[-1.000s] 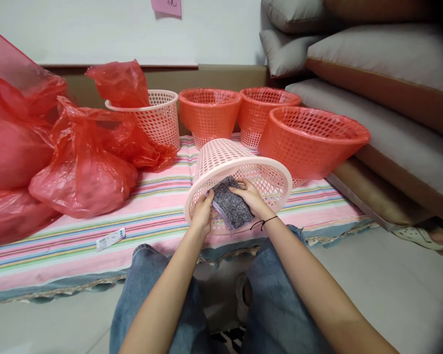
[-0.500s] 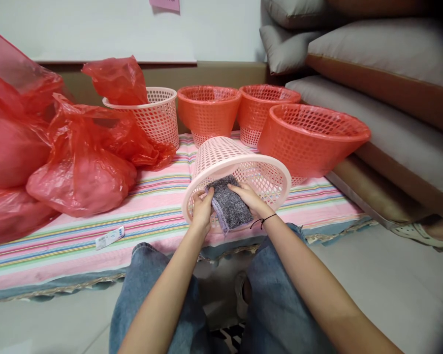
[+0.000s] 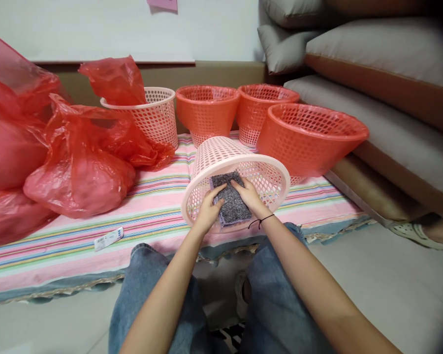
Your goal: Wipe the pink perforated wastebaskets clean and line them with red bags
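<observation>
A dark grey speckled cloth point(image 3: 235, 204), folded into a rectangle with a purplish edge, is between my hands at the mouth of a pink perforated basket point(image 3: 221, 153). That basket lies tipped on its side with its opening toward me. My left hand point(image 3: 208, 210) grips the cloth by its left side, thumb and a finger resting on its face. At the upper right, my right hand point(image 3: 250, 197) holds it with the thumb on top and the other fingers partly hidden. A dark band circles the right wrist.
Red-bagged baskets point(image 3: 207, 109) and another pink basket point(image 3: 158, 115) stand behind. Full red plastic bags point(image 3: 79, 167) lie at left on the striped cloth point(image 3: 147, 196), near a white label point(image 3: 109, 239). Stacked grey cushions point(image 3: 387, 49) rise at right. A person's shoe point(image 3: 421, 236) shows at the right edge.
My left hand has shifted from the cloth's left edge onto its face. The cloth has turned slightly and now lies flatter. The tipped basket has stayed in place.
</observation>
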A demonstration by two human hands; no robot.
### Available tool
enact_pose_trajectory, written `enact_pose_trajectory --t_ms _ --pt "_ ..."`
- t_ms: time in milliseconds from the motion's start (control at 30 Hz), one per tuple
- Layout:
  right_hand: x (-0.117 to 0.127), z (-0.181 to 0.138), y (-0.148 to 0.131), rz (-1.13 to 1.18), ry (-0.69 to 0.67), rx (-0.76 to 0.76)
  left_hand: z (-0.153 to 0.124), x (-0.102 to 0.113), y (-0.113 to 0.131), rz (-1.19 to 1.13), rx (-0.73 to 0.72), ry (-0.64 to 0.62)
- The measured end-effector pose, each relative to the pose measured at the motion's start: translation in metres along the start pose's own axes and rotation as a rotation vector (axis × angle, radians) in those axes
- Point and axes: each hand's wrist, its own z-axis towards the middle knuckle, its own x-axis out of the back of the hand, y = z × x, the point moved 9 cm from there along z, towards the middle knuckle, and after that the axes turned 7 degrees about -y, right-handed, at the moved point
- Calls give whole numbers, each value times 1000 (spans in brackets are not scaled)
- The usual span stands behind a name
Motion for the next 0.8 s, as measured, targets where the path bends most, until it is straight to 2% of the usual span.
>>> enact_pose_trajectory --t_ms 67,167,233,333,433,500,600,800 --pt "-9 -4 0 77 -99 -33 -1 5 -5 0 31 35" --pt "-27 -12 -1 180 -318 -95 -3 11 -12 0 75 87" --pt "-32 -16 -1 180 -390 -120 -4 13 -16 -3 98 101" --pt "-26 -12 -3 108 -354 -87 -5 9 -19 45 119 66" --pt "-16 -6 -11 9 -266 40 -4 4 -22 136 125 14" --pt "-18 -5 -14 -35 -289 100 -2 2 -26 164 131 7" --pt "-27 -5 -10 -81 -390 99 -1 0 -30 182 143 7" --pt "-28 -4 -4 -77 -356 75 -8 -7 -38 246 218 -50"
